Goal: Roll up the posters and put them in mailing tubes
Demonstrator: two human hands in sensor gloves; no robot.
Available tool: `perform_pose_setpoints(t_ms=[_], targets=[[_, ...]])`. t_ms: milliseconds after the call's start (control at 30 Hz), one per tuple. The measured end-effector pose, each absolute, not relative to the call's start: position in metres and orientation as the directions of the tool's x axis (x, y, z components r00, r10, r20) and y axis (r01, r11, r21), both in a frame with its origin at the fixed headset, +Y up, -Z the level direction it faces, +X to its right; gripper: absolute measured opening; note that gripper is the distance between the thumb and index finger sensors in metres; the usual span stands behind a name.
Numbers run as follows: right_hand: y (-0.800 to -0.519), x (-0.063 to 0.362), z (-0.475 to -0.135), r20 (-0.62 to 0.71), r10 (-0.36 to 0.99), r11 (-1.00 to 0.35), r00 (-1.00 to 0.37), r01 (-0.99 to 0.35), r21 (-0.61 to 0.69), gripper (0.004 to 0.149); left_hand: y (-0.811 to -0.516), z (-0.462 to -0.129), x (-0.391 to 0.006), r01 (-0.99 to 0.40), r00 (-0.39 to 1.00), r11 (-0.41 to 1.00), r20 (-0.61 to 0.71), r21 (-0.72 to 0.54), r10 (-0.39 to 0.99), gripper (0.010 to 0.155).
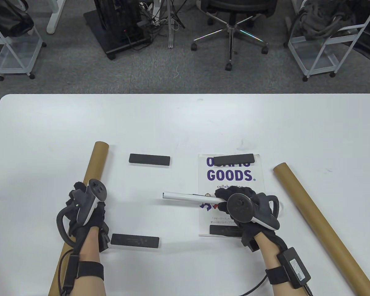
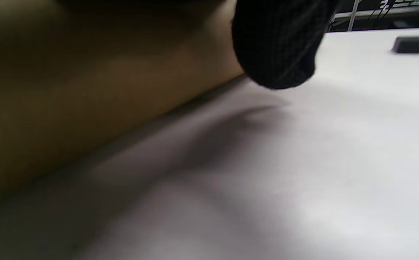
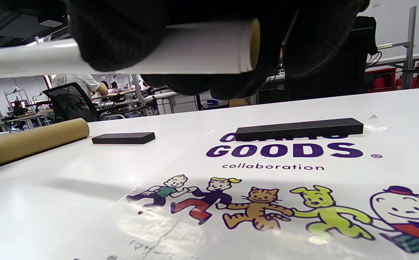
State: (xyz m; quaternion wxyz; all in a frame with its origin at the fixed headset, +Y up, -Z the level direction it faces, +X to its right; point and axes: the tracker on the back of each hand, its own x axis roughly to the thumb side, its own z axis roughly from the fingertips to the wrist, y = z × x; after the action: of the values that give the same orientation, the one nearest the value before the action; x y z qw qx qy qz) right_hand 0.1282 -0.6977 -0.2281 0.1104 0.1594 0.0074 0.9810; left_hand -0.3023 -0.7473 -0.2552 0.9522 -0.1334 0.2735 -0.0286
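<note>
Curling round the rolled poster [image 1: 185, 196], right hand [image 1: 243, 206] fingers [image 3: 122, 36] enclose one end.

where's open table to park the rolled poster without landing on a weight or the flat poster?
Free: the far table beyond the tubes and weights; the gap between the left-side weights and the flat poster. Crowded: around the right hand holding the rolled poster, hemmed by the right tube. The left hand covers the left tube.
</note>
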Motion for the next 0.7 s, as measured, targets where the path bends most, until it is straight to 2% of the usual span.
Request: perform_pose_setpoints(t_ms=[267, 367, 500, 700], targets=[[-0.697, 0.129, -0.228, 0.31, 0.222, -0.975, -0.924, -0.218, 0.049, 0.051, -0.746, -0.257, -0.301, -0.052, 0.849, 0.963, -0.52, -0.266, -0.097, 0.088], [-0.697, 0.13, -0.228, 0.308, 0.225, -0.974, -0.924, -0.221, 0.05, 0.052, -0.739, -0.258, -0.296, -0.014, 0.849, 0.972, -0.516, -0.233, -0.111, 0.087], [-0.697, 0.131, -0.229, 0.304, 0.234, -0.972, -0.924, -0.23, 0.048, 0.051, -0.729, -0.259, -0.29, -0.028, 0.865, 0.979, -0.496, -0.202, -0.078, 0.086], [-0.697, 0.131, -0.229, 0.302, 0.228, -0.974, -0.926, -0.223, 0.051, 0.052, -0.717, -0.258, -0.278, 0.052, 0.882, 0.983, -0.454, -0.175, -0.127, 0.085]])
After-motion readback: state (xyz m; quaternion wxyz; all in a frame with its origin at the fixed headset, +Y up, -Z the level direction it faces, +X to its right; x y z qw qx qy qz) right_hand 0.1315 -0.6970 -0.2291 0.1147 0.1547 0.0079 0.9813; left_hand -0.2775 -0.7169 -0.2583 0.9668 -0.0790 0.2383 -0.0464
